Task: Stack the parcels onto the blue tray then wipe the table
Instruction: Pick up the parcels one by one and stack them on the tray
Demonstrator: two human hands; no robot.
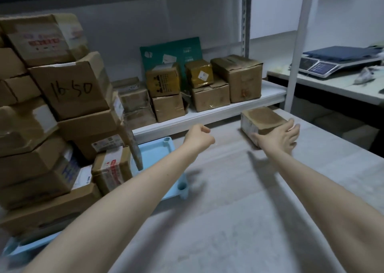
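Observation:
A light blue tray (154, 148) lies on the left of the grey table (239, 210). Several brown cardboard parcels (68, 110) are piled high on it. One small brown parcel (261, 121) sits alone at the table's far side. My right hand (278, 136) wraps around that parcel's near right corner, thumb on its front and fingers on its right side. My left hand (198, 136) hovers over the table between the tray and that parcel, fingers curled into a loose fist with nothing in it.
A white shelf (207, 115) behind the table carries several more boxes (207, 85) and a green mailer (172, 52). A shelf upright (297, 50) stands at the right. Beyond it, a weighing scale (332, 63) rests on another table.

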